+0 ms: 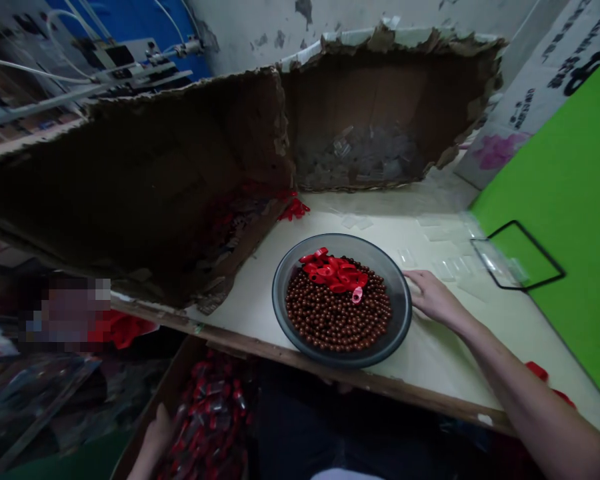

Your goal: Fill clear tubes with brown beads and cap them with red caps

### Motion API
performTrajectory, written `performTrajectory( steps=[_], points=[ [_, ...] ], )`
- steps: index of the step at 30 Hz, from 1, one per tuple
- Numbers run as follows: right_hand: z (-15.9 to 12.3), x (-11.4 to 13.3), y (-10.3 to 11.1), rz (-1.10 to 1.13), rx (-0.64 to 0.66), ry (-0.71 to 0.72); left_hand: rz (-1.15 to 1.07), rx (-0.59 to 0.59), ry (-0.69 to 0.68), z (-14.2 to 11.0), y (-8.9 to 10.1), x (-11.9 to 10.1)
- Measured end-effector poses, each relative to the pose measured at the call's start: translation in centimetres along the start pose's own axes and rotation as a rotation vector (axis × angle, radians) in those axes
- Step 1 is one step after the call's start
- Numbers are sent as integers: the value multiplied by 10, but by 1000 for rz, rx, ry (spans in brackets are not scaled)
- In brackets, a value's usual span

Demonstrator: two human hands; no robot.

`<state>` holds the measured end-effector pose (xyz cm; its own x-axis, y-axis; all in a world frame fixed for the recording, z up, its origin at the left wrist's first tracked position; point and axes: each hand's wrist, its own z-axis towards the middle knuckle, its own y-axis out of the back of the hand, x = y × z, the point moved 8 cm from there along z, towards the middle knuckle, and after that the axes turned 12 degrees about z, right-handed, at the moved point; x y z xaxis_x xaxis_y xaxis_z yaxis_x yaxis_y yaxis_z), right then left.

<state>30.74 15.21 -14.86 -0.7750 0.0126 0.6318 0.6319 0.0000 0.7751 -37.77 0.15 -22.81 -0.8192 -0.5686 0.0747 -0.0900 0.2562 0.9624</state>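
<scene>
A grey bowl (405, 327) stands on the pale tabletop near its front edge. Round brown beads (330, 323) fill much of it, and a heap of small red plastic pieces (333, 272) lies on top, with one pink piece (357, 295) among them. My right hand (433, 295) holds the bowl's right side, its fingers against the outer wall near the rim. Low at the left, my left hand (156, 433) is by the wall of a box holding many red-and-clear pieces (213, 413); most of its fingers are hidden.
Torn cardboard bins (180, 153) stand behind and left, one with red pieces, the other with clear plastic pieces (375, 153). Flat clear pieces (450, 267) lie on the right. A green panel (570, 220) with a black wire loop (545, 250) borders the table. Machinery (130, 67) is at upper left.
</scene>
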Motion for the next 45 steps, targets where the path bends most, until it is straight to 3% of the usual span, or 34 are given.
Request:
performTrajectory(
  steps=[2,3,5,9,12,14,16,19,24,30,33,36,40,42,45],
  points=[
    [2,3,-8,0,63,63,-99,80,-12,-2,-8,-11],
    [2,3,-11,-2,99,76,-156,62,-35,-4,0,-23],
    [-1,4,-14,-17,163,100,-258,-62,-78,-11,34,-54],
    [-12,14,-11,-57,172,150,-593,-429,-154,-45,126,-130],
    [-23,24,-5,-65,58,180,-821,-566,-419,-86,173,-209],
    [-30,32,-7,-68,6,230,-853,-588,-656,-116,190,-262],
    [-38,40,-14,-73,7,292,-856,-558,-871,-145,195,-306],
    [-47,46,-19,-81,15,355,-797,-497,-1098,-178,189,-344],
    [-60,42,-10,-75,-28,351,-567,-558,-1285,-210,170,-353],
    [-71,29,-5,-98,-44,259,-488,-563,-1325,-224,161,-345],
    [-72,25,18,61,-170,83,-528,-547,-1327,-226,162,-343],
    [-77,42,46,412,-279,-32,-559,-549,-1336,-232,161,-339],
    [-78,97,53,756,-116,20,-571,-554,-1316,-239,160,-331],
    [-75,121,44,739,12,55,-603,-521,-1294,-237,164,-327],
    [-68,151,21,543,212,148,-708,-489,-1183,-216,181,-320]
  ],
)
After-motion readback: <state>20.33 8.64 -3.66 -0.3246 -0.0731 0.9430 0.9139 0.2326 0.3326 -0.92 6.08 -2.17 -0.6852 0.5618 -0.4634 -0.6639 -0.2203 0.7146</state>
